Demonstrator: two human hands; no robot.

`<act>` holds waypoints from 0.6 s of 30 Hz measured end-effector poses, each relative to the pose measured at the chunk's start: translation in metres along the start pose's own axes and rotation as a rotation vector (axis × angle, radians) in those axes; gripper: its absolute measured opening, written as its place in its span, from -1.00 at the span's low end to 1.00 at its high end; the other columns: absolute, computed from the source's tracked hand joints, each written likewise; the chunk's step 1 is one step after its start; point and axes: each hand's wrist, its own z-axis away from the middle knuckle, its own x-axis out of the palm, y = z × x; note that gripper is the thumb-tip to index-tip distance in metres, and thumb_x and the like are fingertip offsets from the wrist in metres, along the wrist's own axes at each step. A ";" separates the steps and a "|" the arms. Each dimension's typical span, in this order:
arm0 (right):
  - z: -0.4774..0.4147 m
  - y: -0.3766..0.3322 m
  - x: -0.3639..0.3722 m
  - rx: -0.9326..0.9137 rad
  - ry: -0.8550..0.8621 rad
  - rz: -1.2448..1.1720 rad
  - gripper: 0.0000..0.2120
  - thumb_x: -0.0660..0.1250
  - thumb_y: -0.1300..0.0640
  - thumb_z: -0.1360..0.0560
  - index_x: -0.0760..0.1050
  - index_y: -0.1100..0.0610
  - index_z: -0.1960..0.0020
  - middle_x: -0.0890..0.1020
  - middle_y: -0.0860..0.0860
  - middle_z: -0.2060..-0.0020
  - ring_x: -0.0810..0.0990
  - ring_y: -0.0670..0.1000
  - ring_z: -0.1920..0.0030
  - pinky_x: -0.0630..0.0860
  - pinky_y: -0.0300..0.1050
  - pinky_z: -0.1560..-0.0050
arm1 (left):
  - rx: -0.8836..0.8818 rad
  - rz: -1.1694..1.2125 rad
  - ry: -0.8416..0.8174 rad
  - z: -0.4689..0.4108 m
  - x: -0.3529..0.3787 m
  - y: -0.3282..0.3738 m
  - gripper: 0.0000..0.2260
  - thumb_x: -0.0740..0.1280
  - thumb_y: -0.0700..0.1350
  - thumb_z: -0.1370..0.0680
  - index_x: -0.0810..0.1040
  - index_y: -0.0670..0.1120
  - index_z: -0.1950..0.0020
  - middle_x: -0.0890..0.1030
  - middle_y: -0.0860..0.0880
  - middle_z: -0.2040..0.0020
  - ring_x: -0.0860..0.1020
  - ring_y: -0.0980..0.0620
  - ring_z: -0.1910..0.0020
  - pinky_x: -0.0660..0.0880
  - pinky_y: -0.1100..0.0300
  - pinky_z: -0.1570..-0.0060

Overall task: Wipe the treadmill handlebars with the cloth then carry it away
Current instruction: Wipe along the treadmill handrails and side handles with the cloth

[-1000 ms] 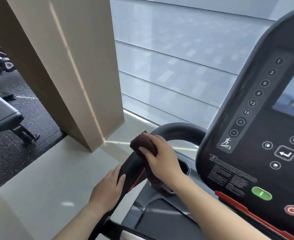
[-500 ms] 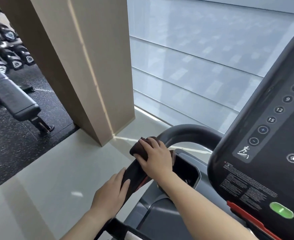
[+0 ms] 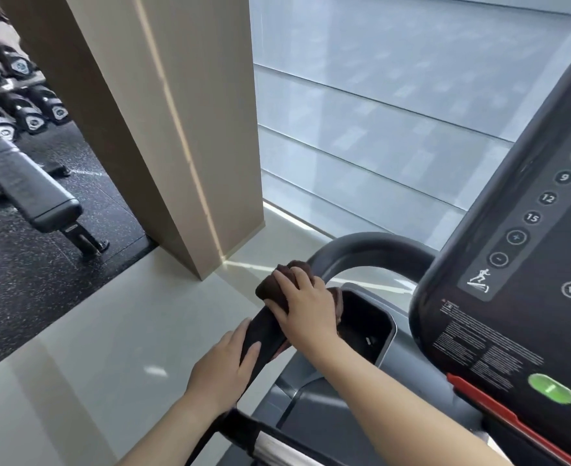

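Note:
The treadmill's dark left handlebar [image 3: 368, 248] curves from the console down toward me. My right hand [image 3: 306, 304] presses a dark brown cloth [image 3: 272, 285] around the bar just below the bend. Lower on the same bar, my left hand [image 3: 223, 364] rests with its fingers laid flat against the grip [image 3: 260, 334], holding nothing else. Part of the cloth hangs hidden behind my right hand.
The black console [image 3: 529, 280] with number buttons, a green button [image 3: 551, 388] and a red strip fills the right. A beige pillar [image 3: 163, 122] stands ahead on the left. Beyond it are a weight bench [image 3: 32, 193] and a dumbbell rack [image 3: 11, 95]. A frosted window wall [image 3: 395, 112] is behind.
My right hand with the cloth has slid a little up the handlebar toward the bend. The view has turned left, showing more of the bench and dumbbells. My left hand stays on the bar.

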 end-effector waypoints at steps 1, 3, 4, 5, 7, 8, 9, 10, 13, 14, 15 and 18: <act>0.010 -0.006 0.002 -0.020 -0.003 -0.010 -0.52 0.16 -0.21 -0.50 0.32 -0.08 -0.37 0.42 0.02 -0.32 0.41 0.23 -0.15 0.43 0.12 -0.07 | 0.002 0.004 -0.002 0.003 -0.001 -0.002 -0.54 0.00 0.18 -0.56 0.11 0.13 -0.45 0.45 0.07 -0.27 0.50 0.03 -0.15 0.49 0.12 0.04; 0.032 -0.024 0.011 -0.075 -0.010 -0.027 -0.52 0.16 -0.23 -0.47 0.34 -0.09 -0.35 0.44 0.02 -0.30 0.42 0.23 -0.11 0.46 0.12 0.02 | 0.006 0.019 -0.002 0.013 -0.004 -0.008 -0.62 0.04 0.18 -0.54 0.20 0.16 -0.35 0.49 0.08 -0.14 0.53 0.04 -0.05 0.51 0.10 0.10; 0.042 -0.034 0.016 -0.094 -0.011 -0.026 -0.52 0.17 -0.23 -0.46 0.34 -0.11 -0.33 0.45 0.02 -0.29 0.42 0.23 -0.10 0.47 0.12 0.06 | 0.002 0.023 -0.005 0.019 -0.006 -0.011 -0.68 0.05 0.18 -0.53 0.26 0.17 -0.26 0.50 0.09 -0.07 0.53 0.06 0.00 0.51 0.09 0.14; 0.049 -0.042 0.021 -0.091 -0.004 -0.023 -0.52 0.17 -0.23 -0.45 0.34 -0.12 -0.33 0.45 0.01 -0.29 0.41 0.23 -0.11 0.46 0.12 0.07 | -0.004 0.024 -0.012 0.027 -0.009 -0.016 -0.69 0.05 0.20 -0.52 0.27 0.17 -0.23 0.49 0.10 -0.05 0.52 0.07 0.03 0.51 0.09 0.17; 0.052 -0.052 0.027 -0.023 0.012 -0.023 -0.53 0.18 -0.22 -0.47 0.33 -0.13 -0.34 0.42 -0.01 -0.32 0.37 0.21 -0.16 0.43 0.13 0.02 | -0.002 0.014 -0.035 0.046 -0.011 -0.030 -0.56 0.03 0.23 -0.52 0.15 0.19 -0.38 0.46 0.13 -0.16 0.50 0.10 -0.07 0.47 0.15 0.15; 0.051 -0.055 0.028 0.018 0.021 -0.018 -0.53 0.19 -0.22 -0.48 0.33 -0.13 -0.36 0.40 -0.02 -0.34 0.34 0.21 -0.20 0.41 0.13 -0.03 | -0.004 0.007 -0.040 0.057 -0.013 -0.039 -0.50 0.02 0.24 -0.52 0.06 0.19 -0.44 0.42 0.14 -0.26 0.46 0.10 -0.16 0.45 0.17 0.11; 0.051 -0.058 0.029 0.050 0.030 -0.005 -0.53 0.18 -0.22 -0.49 0.32 -0.13 -0.37 0.38 -0.02 -0.36 0.32 0.20 -0.23 0.38 0.13 -0.08 | -0.008 0.006 -0.041 0.069 -0.015 -0.047 -0.47 0.00 0.26 -0.52 0.01 0.19 -0.46 0.36 0.16 -0.34 0.42 0.11 -0.23 0.44 0.17 0.06; 0.052 -0.061 0.030 0.075 0.036 0.010 -0.52 0.18 -0.22 -0.50 0.30 -0.13 -0.39 0.35 -0.02 -0.38 0.29 0.20 -0.27 0.35 0.13 -0.13 | -0.007 0.007 -0.041 0.080 -0.017 -0.054 -0.46 -0.01 0.27 -0.52 -0.01 0.18 -0.47 0.32 0.17 -0.38 0.39 0.13 -0.27 0.44 0.17 0.01; 0.058 -0.072 0.031 0.157 0.036 0.001 -0.51 0.15 -0.20 -0.53 0.26 -0.11 -0.42 0.28 -0.04 -0.43 0.24 0.19 -0.33 0.32 0.12 -0.21 | 0.014 0.005 -0.042 0.105 -0.024 -0.069 -0.45 -0.03 0.27 -0.52 -0.04 0.17 -0.48 0.30 0.16 -0.41 0.38 0.15 -0.28 0.46 0.19 -0.01; 0.064 -0.078 0.032 0.181 0.029 -0.007 -0.51 0.14 -0.19 -0.54 0.25 -0.11 -0.43 0.27 -0.03 -0.44 0.24 0.20 -0.32 0.34 0.12 -0.21 | 0.020 0.008 -0.044 0.110 -0.026 -0.072 -0.45 -0.03 0.27 -0.53 -0.05 0.16 -0.48 0.31 0.15 -0.40 0.39 0.14 -0.27 0.47 0.19 0.00; 0.071 -0.086 0.034 0.199 0.017 -0.018 -0.50 0.14 -0.20 -0.53 0.23 -0.11 -0.43 0.26 -0.03 -0.44 0.25 0.21 -0.31 0.36 0.14 -0.21 | 0.025 0.011 -0.048 0.116 -0.028 -0.074 -0.45 -0.02 0.26 -0.53 -0.07 0.17 -0.49 0.32 0.15 -0.38 0.39 0.14 -0.25 0.47 0.18 0.02; 0.093 -0.114 0.042 0.153 -0.029 0.002 -0.48 0.10 -0.23 -0.49 0.21 -0.12 -0.42 0.26 -0.02 -0.42 0.26 0.24 -0.28 0.37 0.25 -0.18 | 0.038 0.021 -0.055 0.132 -0.032 -0.086 -0.44 0.00 0.26 -0.53 -0.10 0.19 -0.48 0.35 0.14 -0.35 0.42 0.13 -0.22 0.46 0.20 0.08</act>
